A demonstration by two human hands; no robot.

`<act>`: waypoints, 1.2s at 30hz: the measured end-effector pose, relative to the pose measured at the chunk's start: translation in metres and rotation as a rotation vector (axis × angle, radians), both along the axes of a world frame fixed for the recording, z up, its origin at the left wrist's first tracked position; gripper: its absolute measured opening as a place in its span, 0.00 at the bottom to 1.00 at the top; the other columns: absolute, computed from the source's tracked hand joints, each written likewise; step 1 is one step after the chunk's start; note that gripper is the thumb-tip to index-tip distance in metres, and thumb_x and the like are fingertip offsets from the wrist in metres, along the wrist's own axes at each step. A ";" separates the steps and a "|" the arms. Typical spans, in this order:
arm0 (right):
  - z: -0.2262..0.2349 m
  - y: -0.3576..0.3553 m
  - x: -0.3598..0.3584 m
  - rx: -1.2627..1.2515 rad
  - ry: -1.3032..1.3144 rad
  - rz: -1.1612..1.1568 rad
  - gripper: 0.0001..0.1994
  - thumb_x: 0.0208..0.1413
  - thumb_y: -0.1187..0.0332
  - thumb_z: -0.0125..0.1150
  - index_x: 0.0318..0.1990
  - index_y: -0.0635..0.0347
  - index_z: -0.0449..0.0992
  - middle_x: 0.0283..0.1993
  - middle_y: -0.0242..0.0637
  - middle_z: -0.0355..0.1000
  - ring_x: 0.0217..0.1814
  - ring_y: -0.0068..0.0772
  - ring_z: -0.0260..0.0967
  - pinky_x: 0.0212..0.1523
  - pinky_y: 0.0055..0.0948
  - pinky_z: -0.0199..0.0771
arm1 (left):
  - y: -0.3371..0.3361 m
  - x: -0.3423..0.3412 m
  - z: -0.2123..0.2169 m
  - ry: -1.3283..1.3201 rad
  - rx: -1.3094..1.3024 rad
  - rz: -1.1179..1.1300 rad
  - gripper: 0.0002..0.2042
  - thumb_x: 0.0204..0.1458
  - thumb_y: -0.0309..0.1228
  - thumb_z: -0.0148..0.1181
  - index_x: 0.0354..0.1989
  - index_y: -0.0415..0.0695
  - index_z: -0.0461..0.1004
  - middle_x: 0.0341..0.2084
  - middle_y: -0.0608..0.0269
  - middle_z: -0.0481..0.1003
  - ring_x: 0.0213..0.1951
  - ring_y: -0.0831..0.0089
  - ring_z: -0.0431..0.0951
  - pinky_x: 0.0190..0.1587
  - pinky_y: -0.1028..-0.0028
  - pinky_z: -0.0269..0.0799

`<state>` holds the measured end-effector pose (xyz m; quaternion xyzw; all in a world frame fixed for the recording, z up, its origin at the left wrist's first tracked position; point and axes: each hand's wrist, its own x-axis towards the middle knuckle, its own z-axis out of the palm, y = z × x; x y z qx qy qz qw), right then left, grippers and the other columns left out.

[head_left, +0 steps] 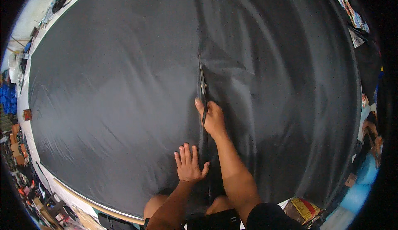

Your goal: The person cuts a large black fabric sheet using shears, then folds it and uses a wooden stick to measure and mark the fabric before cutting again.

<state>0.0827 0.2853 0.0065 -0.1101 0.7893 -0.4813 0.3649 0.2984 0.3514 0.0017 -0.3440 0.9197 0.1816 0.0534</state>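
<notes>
A large sheet of dark grey-black fabric spreads over most of the view, with soft creases, more on its right half. Near the middle, my right hand grips the black handles of a pair of scissors, thumb on the left side. The blades point away from me along a lengthwise line in the fabric, and their tip lies at a small fold. Closer to me and left of that line, my left hand rests flat on the fabric, fingers spread, holding nothing.
A pale edge borders the fabric on the left. Beyond it lie a blue bundle, cardboard boxes and mixed clutter. A yellow and red package sits at the lower right. My knees show at the near edge.
</notes>
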 end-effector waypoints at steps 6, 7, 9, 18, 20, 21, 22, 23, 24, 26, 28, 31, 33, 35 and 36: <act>-0.009 -0.062 -0.048 -0.009 0.037 -0.042 0.29 0.55 0.40 0.62 0.20 0.56 0.65 0.16 0.28 0.60 0.16 0.24 0.59 0.19 0.28 0.60 | 0.001 0.003 0.002 -0.048 0.030 0.004 0.42 0.49 0.56 0.57 0.66 0.36 0.58 0.68 0.33 0.51 0.70 0.37 0.47 0.68 0.38 0.38; -0.014 -0.074 -0.059 -0.037 0.048 -0.054 0.28 0.54 0.40 0.63 0.20 0.56 0.65 0.16 0.29 0.60 0.16 0.24 0.59 0.19 0.28 0.60 | 0.002 0.004 -0.001 -0.062 0.035 -0.008 0.43 0.48 0.56 0.57 0.66 0.35 0.58 0.68 0.32 0.49 0.70 0.36 0.45 0.68 0.37 0.36; -0.022 -0.101 -0.081 -0.092 0.058 -0.069 0.28 0.54 0.40 0.63 0.20 0.55 0.65 0.16 0.29 0.61 0.15 0.25 0.59 0.19 0.28 0.59 | 0.004 0.006 -0.006 -0.045 0.034 -0.002 0.43 0.48 0.57 0.56 0.66 0.35 0.58 0.68 0.32 0.49 0.70 0.36 0.45 0.68 0.37 0.35; -0.021 -0.177 -0.156 -0.062 0.128 -0.045 0.30 0.53 0.38 0.62 0.19 0.56 0.64 0.17 0.30 0.61 0.17 0.26 0.60 0.19 0.29 0.60 | -0.002 -0.002 0.016 -0.013 0.136 0.054 0.38 0.52 0.56 0.55 0.65 0.38 0.63 0.65 0.35 0.56 0.68 0.37 0.51 0.66 0.37 0.41; -0.022 -0.174 -0.154 -0.014 0.109 -0.037 0.29 0.53 0.39 0.63 0.21 0.57 0.65 0.18 0.32 0.63 0.18 0.26 0.61 0.19 0.28 0.61 | -0.024 -0.016 0.033 0.110 0.160 0.122 0.37 0.51 0.54 0.57 0.63 0.39 0.64 0.63 0.36 0.59 0.65 0.37 0.55 0.64 0.38 0.44; -0.020 -0.175 -0.157 -0.031 0.104 -0.052 0.29 0.53 0.39 0.63 0.21 0.57 0.65 0.18 0.32 0.63 0.18 0.26 0.61 0.20 0.28 0.62 | -0.051 -0.029 0.042 0.188 0.168 0.168 0.36 0.51 0.53 0.58 0.62 0.39 0.65 0.61 0.37 0.61 0.64 0.38 0.57 0.63 0.39 0.46; -0.020 -0.171 -0.162 -0.039 0.100 -0.068 0.29 0.53 0.40 0.63 0.21 0.57 0.65 0.18 0.32 0.63 0.18 0.26 0.62 0.20 0.28 0.62 | -0.081 -0.051 0.049 0.267 0.187 0.214 0.35 0.51 0.52 0.59 0.62 0.39 0.65 0.59 0.38 0.63 0.62 0.39 0.59 0.62 0.40 0.48; -0.019 -0.173 -0.160 -0.057 0.090 -0.070 0.29 0.53 0.40 0.63 0.21 0.57 0.65 0.19 0.33 0.64 0.18 0.27 0.62 0.20 0.28 0.62 | -0.129 -0.095 0.039 0.440 -0.066 0.237 0.31 0.51 0.46 0.61 0.60 0.40 0.67 0.55 0.41 0.66 0.57 0.42 0.63 0.58 0.46 0.55; -0.019 -0.168 -0.161 -0.009 0.109 -0.027 0.28 0.54 0.41 0.63 0.21 0.58 0.66 0.19 0.33 0.65 0.18 0.26 0.63 0.20 0.28 0.63 | -0.182 -0.142 0.036 0.512 -0.090 0.244 0.27 0.54 0.37 0.60 0.62 0.41 0.65 0.55 0.42 0.66 0.56 0.44 0.64 0.59 0.52 0.58; -0.004 -0.174 -0.157 -0.042 0.038 -0.028 0.28 0.55 0.41 0.62 0.21 0.58 0.66 0.18 0.33 0.65 0.17 0.26 0.63 0.19 0.28 0.63 | -0.280 -0.228 0.031 0.520 -0.295 0.206 0.28 0.56 0.40 0.57 0.64 0.42 0.64 0.63 0.42 0.61 0.66 0.43 0.58 0.66 0.51 0.52; 0.012 -0.185 -0.145 -0.034 -0.026 0.007 0.28 0.55 0.42 0.63 0.21 0.58 0.66 0.17 0.31 0.64 0.15 0.25 0.61 0.18 0.27 0.62 | -0.351 -0.264 0.011 0.312 -0.381 0.187 0.32 0.58 0.48 0.49 0.69 0.45 0.58 0.69 0.44 0.53 0.71 0.47 0.49 0.71 0.52 0.42; -0.012 -0.173 -0.154 -0.014 0.108 -0.027 0.28 0.55 0.41 0.62 0.20 0.58 0.66 0.16 0.30 0.63 0.15 0.24 0.60 0.18 0.27 0.62 | -0.351 -0.291 -0.010 0.190 -0.330 0.169 0.34 0.59 0.53 0.44 0.72 0.48 0.52 0.71 0.45 0.48 0.73 0.49 0.44 0.72 0.52 0.35; -0.015 -0.165 -0.150 -0.049 0.066 -0.046 0.28 0.56 0.42 0.62 0.20 0.57 0.66 0.16 0.30 0.63 0.15 0.24 0.60 0.18 0.27 0.61 | -0.352 -0.292 -0.016 0.151 -0.304 0.164 0.35 0.60 0.54 0.43 0.72 0.49 0.52 0.72 0.46 0.47 0.73 0.50 0.42 0.72 0.52 0.33; -0.013 -0.174 -0.154 -0.033 0.032 -0.039 0.29 0.56 0.41 0.61 0.22 0.61 0.68 0.19 0.36 0.66 0.20 0.32 0.63 0.25 0.32 0.63 | -0.350 -0.290 -0.015 0.114 -0.295 0.168 0.35 0.59 0.53 0.45 0.72 0.49 0.52 0.71 0.45 0.48 0.73 0.49 0.43 0.72 0.51 0.34; -0.010 -0.178 -0.159 0.016 0.023 -0.032 0.30 0.56 0.40 0.60 0.25 0.64 0.71 0.22 0.43 0.69 0.25 0.41 0.67 0.31 0.37 0.66 | -0.349 -0.291 -0.011 0.137 -0.271 0.176 0.35 0.58 0.53 0.47 0.71 0.49 0.53 0.72 0.45 0.47 0.73 0.48 0.44 0.72 0.50 0.35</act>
